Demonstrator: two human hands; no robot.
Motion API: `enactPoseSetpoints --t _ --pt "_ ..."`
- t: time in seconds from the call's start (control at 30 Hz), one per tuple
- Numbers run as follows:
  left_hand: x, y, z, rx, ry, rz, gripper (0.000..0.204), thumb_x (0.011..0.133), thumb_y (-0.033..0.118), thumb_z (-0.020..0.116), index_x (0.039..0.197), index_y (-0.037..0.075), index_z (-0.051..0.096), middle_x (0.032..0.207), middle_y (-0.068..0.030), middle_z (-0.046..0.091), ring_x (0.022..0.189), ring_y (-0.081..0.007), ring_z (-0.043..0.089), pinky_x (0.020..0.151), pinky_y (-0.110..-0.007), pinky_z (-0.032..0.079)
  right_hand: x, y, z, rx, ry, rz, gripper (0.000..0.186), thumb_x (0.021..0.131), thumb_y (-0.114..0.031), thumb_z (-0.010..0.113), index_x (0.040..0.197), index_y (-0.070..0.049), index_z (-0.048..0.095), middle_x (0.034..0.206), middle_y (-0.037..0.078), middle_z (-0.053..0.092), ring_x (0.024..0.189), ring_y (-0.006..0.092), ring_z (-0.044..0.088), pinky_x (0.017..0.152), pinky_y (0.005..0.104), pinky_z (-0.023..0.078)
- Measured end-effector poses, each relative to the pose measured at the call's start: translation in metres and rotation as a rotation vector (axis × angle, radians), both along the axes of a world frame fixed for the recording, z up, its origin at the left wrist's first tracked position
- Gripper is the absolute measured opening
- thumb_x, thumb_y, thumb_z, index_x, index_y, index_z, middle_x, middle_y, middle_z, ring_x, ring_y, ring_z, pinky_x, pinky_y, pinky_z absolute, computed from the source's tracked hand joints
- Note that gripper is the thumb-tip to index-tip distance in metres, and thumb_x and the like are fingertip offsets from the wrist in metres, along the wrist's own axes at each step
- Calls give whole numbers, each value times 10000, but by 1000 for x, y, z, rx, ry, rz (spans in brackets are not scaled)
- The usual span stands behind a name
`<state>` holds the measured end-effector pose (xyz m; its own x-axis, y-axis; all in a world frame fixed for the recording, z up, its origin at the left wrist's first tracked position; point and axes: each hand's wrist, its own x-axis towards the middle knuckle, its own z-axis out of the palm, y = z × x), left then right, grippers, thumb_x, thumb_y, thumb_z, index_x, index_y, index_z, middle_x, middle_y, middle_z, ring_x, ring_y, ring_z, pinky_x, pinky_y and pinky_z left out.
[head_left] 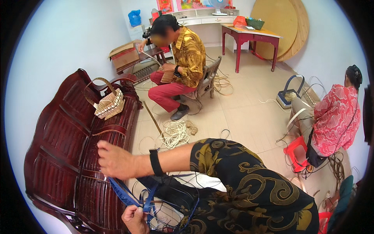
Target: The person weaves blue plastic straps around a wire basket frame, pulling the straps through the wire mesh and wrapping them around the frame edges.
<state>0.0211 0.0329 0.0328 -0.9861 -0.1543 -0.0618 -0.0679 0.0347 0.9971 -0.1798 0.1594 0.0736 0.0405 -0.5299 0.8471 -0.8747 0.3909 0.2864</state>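
Observation:
My right hand (117, 160), a black band on its wrist, is closed in a fist. A flat blue strip (121, 192) comes out at its lower side; the end inside the fist is hidden. Lower down, my left hand (135, 220) pinches the blue strips between thumb and fingers where they cross. Beside it, over my lap, is an open framework of blue strips and thin dark strands (191, 201), partly hidden by my right forearm and sleeve. Its full shape cannot be made out.
A dark red wooden bench (58, 144) stands at left, with a woven basket (110, 104) on it. Cream cord (175, 134) lies coiled on the floor. One person (187, 58) sits weaving ahead; another (337, 117) sits at right near a red stool (297, 154).

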Motion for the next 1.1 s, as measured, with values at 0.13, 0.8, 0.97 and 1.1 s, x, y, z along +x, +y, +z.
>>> enactPoseSetpoints --t 0.13,0.8,0.97,1.1 --pt "3 -25 -29 174 73 44 102 795 49 697 837 -28 645 668 -55 618 517 -132 592 520 -241 486 -22 7 4 -41 102 -115 213 648 -368 658 621 -157 653 692 33 571 817 246 548 886 485 414" --pt "14 -28 -22 327 20 -26 120 890 106 718 941 0 738 733 -24 679 606 -54 563 558 -195 413 51 23 6 774 -799 531 152 863 -228 723 862 -82 681 848 67 645 832 273 600 833 419 430" --pt "14 -22 -45 105 297 -63 154 846 141 732 931 13 742 779 -32 706 650 -80 602 594 -254 465 54 11 3 1181 -834 531 168 943 -194 608 831 -69 606 824 88 589 883 312 531 845 453 370" --pt "9 -7 -50 85 371 55 170 760 129 719 854 -12 732 666 -83 670 603 -104 596 570 -287 464 38 7 2 1252 -969 674 224 902 -210 642 772 -43 570 773 96 524 825 322 493 796 430 380"
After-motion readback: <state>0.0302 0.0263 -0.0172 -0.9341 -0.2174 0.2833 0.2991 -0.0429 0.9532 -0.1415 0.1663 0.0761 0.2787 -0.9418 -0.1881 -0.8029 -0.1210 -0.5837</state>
